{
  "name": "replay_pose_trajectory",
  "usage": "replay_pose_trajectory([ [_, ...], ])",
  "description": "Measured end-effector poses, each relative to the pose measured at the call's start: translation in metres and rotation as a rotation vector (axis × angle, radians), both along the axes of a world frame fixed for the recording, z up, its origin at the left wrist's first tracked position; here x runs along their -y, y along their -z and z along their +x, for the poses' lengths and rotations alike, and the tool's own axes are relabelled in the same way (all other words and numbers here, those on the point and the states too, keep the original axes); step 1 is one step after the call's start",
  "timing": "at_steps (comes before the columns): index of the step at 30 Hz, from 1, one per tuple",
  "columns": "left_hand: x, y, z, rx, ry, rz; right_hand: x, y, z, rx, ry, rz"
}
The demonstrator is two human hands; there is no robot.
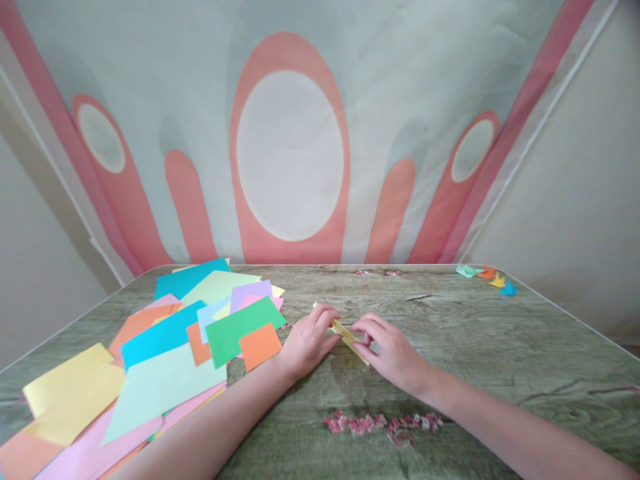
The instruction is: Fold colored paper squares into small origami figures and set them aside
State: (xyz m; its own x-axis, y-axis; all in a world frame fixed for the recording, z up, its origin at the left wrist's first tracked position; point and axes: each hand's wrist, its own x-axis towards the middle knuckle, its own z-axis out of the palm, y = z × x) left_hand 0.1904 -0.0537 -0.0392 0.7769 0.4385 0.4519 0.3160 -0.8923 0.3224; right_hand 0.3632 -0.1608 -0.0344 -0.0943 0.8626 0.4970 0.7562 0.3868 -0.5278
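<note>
A narrow folded strip of yellow paper slants between my two hands, just over the middle of the table. My left hand has its fingers closed on the strip's upper left part, with a small tip showing beyond the fingers. Pinched along the right side of the strip, my right hand holds it between thumb and fingers. The paper's lower end sticks out below the right thumb. Part of the strip is covered by my left fingers.
Loose coloured sheets spread over the table's left side, with a small orange square close to my left wrist. Several small folded paper figures stand at the back right. The wood-patterned table meets a printed cloth backdrop.
</note>
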Motion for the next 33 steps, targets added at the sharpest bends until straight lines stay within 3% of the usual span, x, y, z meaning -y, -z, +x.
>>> replay_pose_trajectory([
  [8, -0.0052, 0.001, -0.0019, -0.017, -0.035, 0.035, 0.0, -0.0026, 0.0013, 0.0, 0.025, -0.034],
  [33, -0.0017, -0.0029, -0.0007, -0.05, 0.02, 0.038, -0.001, -0.001, 0.0021, 0.063, 0.042, 0.015],
])
